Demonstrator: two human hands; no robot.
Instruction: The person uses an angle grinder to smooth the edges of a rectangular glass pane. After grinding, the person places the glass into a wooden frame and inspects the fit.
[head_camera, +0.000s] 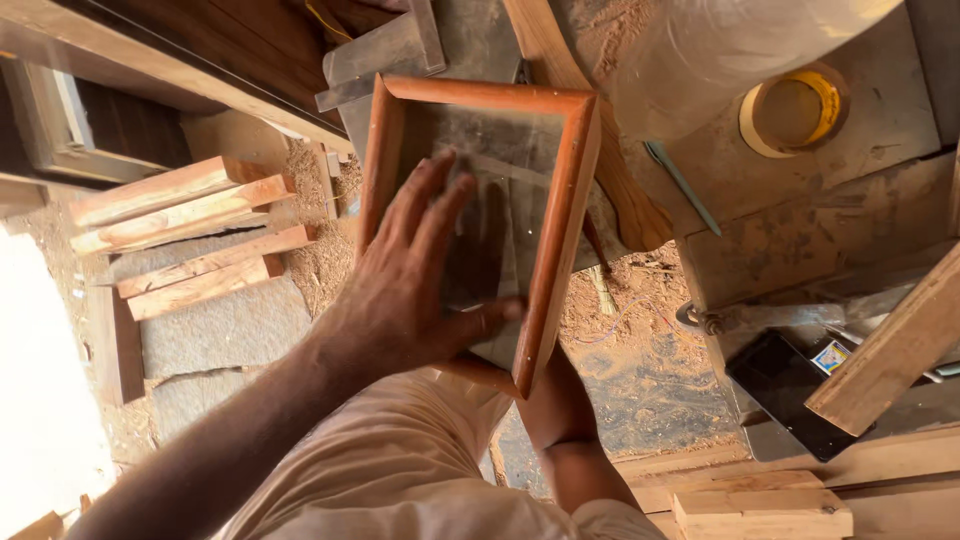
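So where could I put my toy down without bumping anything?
Bare patches: the grey stone slab below the stacked short wood blocks, and the sawdusty floor right of the reddish wooden frame. Crowded: the right side, with the yellow tape roll, black flat object and planks.

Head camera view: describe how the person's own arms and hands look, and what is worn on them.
Both hands are bare: left hand, right hand. No gloves, rings or watch show. Both forearms are uncovered, and no sleeve reaches either wrist.

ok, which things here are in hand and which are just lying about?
In hand:
reddish-brown wooden frame
clear glass pane
left hand
right hand

Lying about:
stacked pale wood strips
yellow tape roll
black phone
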